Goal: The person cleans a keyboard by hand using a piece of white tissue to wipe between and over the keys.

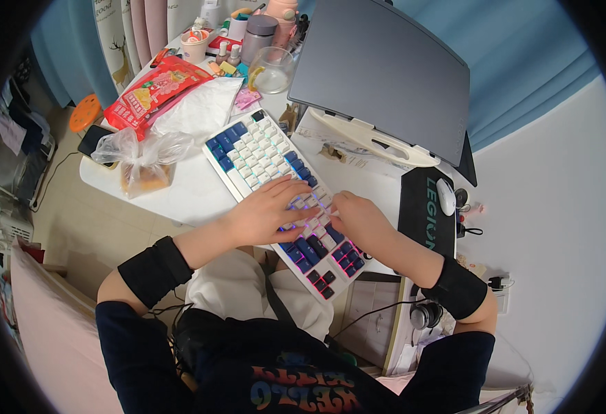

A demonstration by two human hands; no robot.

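Note:
A white mechanical keyboard with white, navy and black keys lies slanted, its near end reaching past the desk edge over my lap. Blue, purple and pink light glows between its keys. My left hand rests across the middle keys, palm down with fingers spread. At the keyboard's right edge, my right hand has its fingers curled round the rim and its thumb near the keys. Some right fingertips are hidden. Black bands cover both forearms.
A grey monitor or laptop lid stands beyond the keyboard on a pale stand. At left are a red packet, white tissue and a tied clear bag. A glass stands behind; a white mouse lies right.

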